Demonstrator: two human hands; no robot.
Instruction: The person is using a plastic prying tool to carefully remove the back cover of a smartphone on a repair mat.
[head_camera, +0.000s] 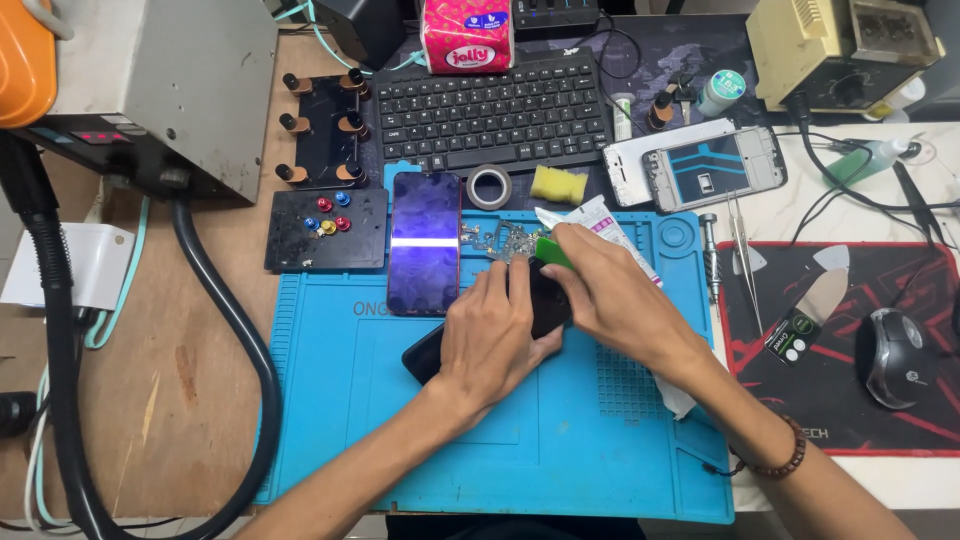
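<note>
while a black slab-shaped phone body is pinned flat on the blue silicone work mat by the left hand, a green plastic pry tool is gripped in the right hand at its upper edge; a detached dark glass screen panel is already laid aside just beside it, and small loose parts are not yet refitted.

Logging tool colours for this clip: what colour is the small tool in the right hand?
Green: the small tool held by the right hand, seen in the head view.
</note>
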